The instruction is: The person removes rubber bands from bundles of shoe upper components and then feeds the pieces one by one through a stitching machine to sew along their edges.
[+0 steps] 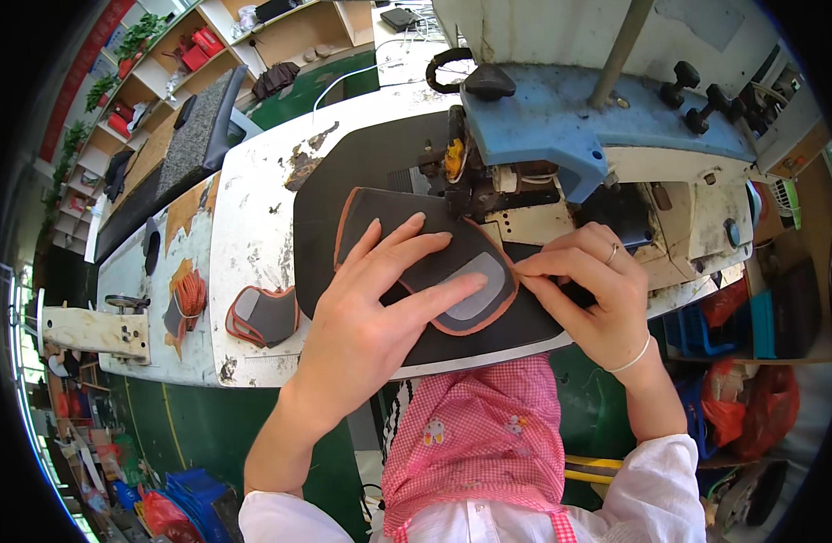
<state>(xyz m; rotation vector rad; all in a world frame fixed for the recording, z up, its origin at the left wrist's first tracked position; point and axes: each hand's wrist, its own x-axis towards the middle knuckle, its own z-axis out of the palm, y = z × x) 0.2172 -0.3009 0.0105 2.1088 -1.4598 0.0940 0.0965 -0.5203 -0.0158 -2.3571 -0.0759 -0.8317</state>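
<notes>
A dark grey fabric piece point(389, 206) with orange edging and a lighter grey rounded patch point(479, 303) lies on the black machine bed. Its far right edge reaches the needle area of an industrial sewing machine point(534, 109). My left hand point(366, 294) rests on the piece with fingers stretched and spread, the index finger across the patch. At the piece's right edge, my right hand point(597, 285) pinches with thumb and forefinger at the orange edging. A ring and a thin bracelet show on that hand.
Left of my left hand, similar orange-edged grey pieces point(264, 317) lie stacked on the worn white table point(253, 217). Beyond them, an orange bundle point(190, 297) sits on another table beside a second machine arm point(95, 330). Red bags point(765, 412) and a blue crate point(692, 330) stand at right.
</notes>
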